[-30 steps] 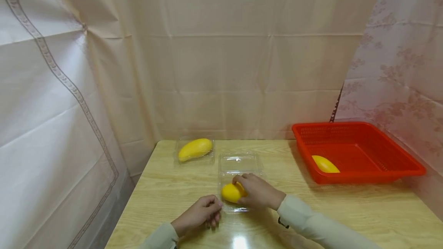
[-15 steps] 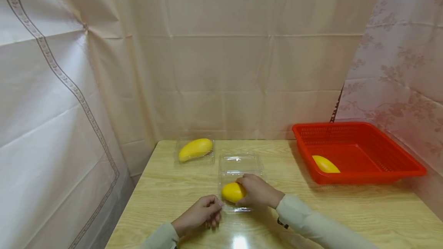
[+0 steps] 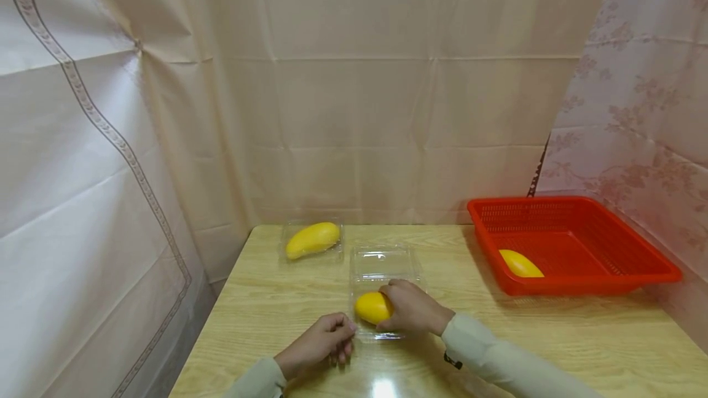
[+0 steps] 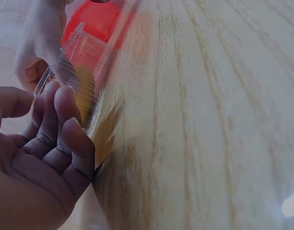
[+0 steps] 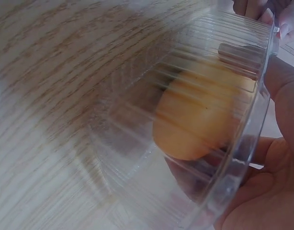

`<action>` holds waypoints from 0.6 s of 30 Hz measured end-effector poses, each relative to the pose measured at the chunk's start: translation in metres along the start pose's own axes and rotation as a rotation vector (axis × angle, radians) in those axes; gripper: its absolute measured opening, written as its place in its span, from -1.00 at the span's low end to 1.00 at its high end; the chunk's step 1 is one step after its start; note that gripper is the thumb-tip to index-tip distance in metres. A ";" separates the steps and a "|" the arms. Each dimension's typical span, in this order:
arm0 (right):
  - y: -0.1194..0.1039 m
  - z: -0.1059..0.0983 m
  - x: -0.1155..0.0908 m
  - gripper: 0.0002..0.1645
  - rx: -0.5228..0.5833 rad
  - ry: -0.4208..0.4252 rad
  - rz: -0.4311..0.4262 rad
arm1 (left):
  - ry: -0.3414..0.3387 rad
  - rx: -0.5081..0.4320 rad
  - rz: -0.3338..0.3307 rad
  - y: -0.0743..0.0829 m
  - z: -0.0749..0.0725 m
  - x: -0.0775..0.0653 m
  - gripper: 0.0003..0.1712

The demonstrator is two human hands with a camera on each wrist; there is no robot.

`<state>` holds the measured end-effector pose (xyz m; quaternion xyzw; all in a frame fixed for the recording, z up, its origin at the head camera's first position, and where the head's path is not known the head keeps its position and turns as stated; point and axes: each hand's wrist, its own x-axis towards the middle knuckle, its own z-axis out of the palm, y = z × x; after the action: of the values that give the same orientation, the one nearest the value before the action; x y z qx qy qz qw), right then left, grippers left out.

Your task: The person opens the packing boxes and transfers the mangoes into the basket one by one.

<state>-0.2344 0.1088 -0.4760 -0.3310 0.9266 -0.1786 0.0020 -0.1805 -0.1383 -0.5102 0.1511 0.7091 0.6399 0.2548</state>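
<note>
An opened clear plastic clamshell box (image 3: 381, 261) lies on the table, its lid folded back. In its near half sits a yellow mango (image 3: 373, 308). My right hand (image 3: 412, 307) reaches over the box's right side and holds the mango's right end, thumb on the near side, fingers on the far side. Through the clear wall, the right wrist view shows the mango (image 5: 199, 112) between thumb and fingers. My left hand (image 3: 323, 341) pinches the box's near-left rim between thumb and fingertips; the left wrist view shows this hand (image 4: 46, 148) close, its other fingers curled.
At the back left, another yellow mango (image 3: 313, 239) rests in a clear plastic box (image 3: 335, 255). A red plastic basket (image 3: 581, 283) stands at the right with one yellow mango (image 3: 520, 263) inside. Curtains (image 3: 354, 109) hang behind the wooden table (image 3: 249, 300).
My right fingers have drawn back slightly to the right over the mango, showing more of its top. The left hand and the box have stayed in place.
</note>
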 end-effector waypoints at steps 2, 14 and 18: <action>0.000 -0.001 0.000 -0.35 0.004 -0.001 0.004 | 0.000 -0.002 -0.002 0.000 0.000 0.000 -0.58; -0.003 -0.009 -0.003 -0.19 0.026 0.004 0.046 | -0.015 -0.014 -0.005 -0.001 -0.002 0.000 -0.62; -0.001 -0.011 -0.003 -0.14 0.027 0.015 0.067 | -0.019 -0.016 0.000 -0.001 -0.002 0.000 -0.59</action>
<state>-0.2328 0.1140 -0.4659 -0.2982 0.9347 -0.1935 0.0054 -0.1819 -0.1401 -0.5109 0.1555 0.7015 0.6440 0.2627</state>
